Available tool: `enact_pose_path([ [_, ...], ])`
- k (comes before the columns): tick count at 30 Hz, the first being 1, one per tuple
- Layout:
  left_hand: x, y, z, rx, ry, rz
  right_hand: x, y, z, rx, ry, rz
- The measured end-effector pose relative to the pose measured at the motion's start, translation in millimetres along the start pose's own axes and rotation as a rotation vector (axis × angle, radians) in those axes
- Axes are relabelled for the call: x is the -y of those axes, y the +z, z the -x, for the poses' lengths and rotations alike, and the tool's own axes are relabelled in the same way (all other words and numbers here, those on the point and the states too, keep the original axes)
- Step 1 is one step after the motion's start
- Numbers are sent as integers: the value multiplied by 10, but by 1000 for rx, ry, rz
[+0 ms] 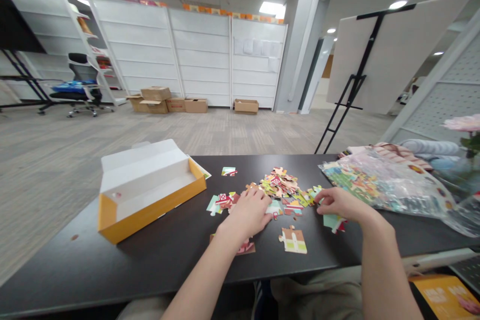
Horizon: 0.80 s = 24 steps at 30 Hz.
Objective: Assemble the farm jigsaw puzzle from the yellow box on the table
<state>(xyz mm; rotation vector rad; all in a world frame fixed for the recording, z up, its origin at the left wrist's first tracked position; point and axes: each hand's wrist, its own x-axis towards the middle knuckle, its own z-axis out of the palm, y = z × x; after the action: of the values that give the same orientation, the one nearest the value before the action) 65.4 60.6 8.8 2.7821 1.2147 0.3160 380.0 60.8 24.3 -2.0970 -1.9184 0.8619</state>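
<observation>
A heap of colourful jigsaw pieces (279,185) lies in the middle of the black table (157,260). My left hand (248,212) rests palm down at the heap's near edge, fingers curled over some pieces. My right hand (336,202) is to the right of the heap, fingers closed in a pinch on a piece (333,221) with a teal edge. Loose pieces lie apart: one (293,240) near the front, one (245,246) partly under my left wrist, one (228,171) further back.
An open yellow and white cardboard box (146,190) stands on the table's left. A crumpled clear plastic bag (390,185) with printed sheets lies at the right, beside pink flowers (465,125). An easel board (375,55), cartons and an office chair (78,85) stand on the floor beyond.
</observation>
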Motion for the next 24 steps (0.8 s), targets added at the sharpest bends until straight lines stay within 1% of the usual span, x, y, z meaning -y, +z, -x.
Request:
enact_pose_path([
  [5,12,30,-3,-8,-6,25,-105,14,-43,-35,2,11],
  [10,7,6,1,3,-7,26,-71,8,-40,-106,-2,62],
  [17,1,-10,4,10,-6,28,-47,32,-53,-73,8,98],
  [21,13,-15,-1,8,0,43,-48,39,-75,-87,-29,55],
  [24,26,-43,2,-4,7,77,19,27,-55,-116,-52,68],
])
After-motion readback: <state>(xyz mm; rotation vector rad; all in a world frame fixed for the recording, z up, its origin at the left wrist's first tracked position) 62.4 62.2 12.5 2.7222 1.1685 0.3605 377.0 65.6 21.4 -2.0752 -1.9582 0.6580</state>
